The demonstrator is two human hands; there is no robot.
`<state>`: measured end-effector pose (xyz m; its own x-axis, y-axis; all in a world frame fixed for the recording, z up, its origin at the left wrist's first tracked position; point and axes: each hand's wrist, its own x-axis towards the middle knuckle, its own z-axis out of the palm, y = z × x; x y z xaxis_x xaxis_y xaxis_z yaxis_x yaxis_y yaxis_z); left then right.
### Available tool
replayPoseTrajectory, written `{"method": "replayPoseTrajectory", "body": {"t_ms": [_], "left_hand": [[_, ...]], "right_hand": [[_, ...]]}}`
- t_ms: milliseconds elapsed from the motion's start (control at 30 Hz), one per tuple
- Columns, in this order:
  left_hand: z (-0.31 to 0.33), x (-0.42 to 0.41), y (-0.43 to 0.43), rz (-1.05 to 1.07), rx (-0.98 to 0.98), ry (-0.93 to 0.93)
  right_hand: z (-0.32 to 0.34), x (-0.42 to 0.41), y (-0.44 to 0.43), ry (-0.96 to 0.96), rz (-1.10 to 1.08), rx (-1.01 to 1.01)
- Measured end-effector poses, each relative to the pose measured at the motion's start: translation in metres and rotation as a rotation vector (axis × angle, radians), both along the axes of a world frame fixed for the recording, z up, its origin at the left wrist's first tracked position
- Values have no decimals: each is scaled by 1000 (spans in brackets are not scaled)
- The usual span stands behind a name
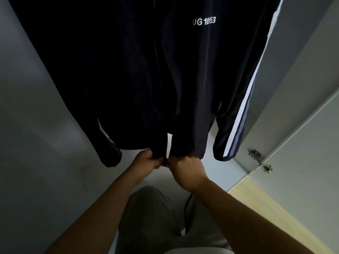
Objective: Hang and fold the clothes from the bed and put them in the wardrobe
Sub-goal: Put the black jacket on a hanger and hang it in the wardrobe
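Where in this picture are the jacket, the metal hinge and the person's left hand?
jacket (pixel 201 70): head view, on its dark front panel.
metal hinge (pixel 254 154): head view, on its upper shiny piece.
left hand (pixel 146 162): head view, on the back of the hand, which pinches the jacket's bottom edge.

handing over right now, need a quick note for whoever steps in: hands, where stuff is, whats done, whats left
Left hand: grips the bottom hem of the navy track jacket, just left of the zip.
Right hand: pinches the hem just right of the zip base.
Jacket: hangs inside the wardrobe, front facing out; the hanger is out of view. White zip tape shows at the bottom, so the zip looks open there.
Wardrobe door: open, on the right.
Done: jacket hung up.
Left: probably sort out the zip end, then let go. Bed and other clothes are not in view.
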<state>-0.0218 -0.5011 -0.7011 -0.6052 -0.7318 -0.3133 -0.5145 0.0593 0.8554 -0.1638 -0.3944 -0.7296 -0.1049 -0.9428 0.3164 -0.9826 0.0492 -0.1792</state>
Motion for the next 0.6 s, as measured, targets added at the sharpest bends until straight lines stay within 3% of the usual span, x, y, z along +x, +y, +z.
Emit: {"method": "replayPoseTrajectory", "body": {"t_ms": [167,333,600], "left_hand": [[8,0,-6,45,48,100],[8,4,-6,115,98,175],[12,-4,-2,158,176,264]], "right_hand": [[3,12,-4,-61,-107,-4],[4,14,-7,-77,-110,-232],[-3,12,0,-348,-31,-341]]}}
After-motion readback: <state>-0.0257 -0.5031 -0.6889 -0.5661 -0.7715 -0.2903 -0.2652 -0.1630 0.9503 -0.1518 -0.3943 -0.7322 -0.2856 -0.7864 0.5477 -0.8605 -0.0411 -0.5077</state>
